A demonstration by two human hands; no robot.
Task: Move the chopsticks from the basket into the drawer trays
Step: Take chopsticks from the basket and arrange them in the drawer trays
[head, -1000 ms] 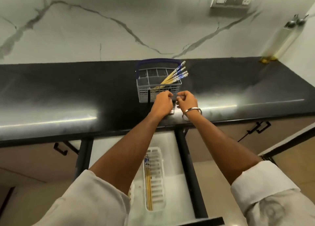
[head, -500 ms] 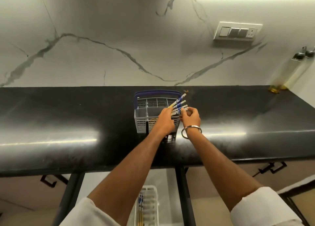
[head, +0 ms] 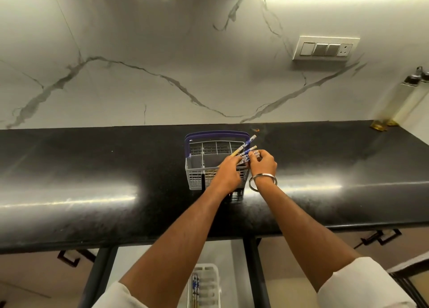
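A white slotted basket (head: pixel 197 173) with a blue handle stands on the black counter. Several chopsticks (head: pixel 248 143) with blue-patterned tops lean out of its right corner. My right hand (head: pixel 263 162) pinches the tops of some of them. My left hand (head: pixel 228 170) reaches over the basket's front rim and its fingers touch the same chopsticks; how they close is hidden. Below the counter, the open drawer holds a white tray (head: pixel 209 284) with a few chopsticks (head: pixel 195 289) lying in it.
The black counter (head: pixel 92 168) runs the full width under a marble wall. Oil bottles (head: pixel 404 98) stand at the far right. A switch plate (head: pixel 325 48) is on the wall. Cabinet handles (head: pixel 378 237) flank the open drawer.
Both hands rose from the basket's front wall to the chopstick tops, and my right hand took hold of them. The view tilted up, hiding most of the drawer.
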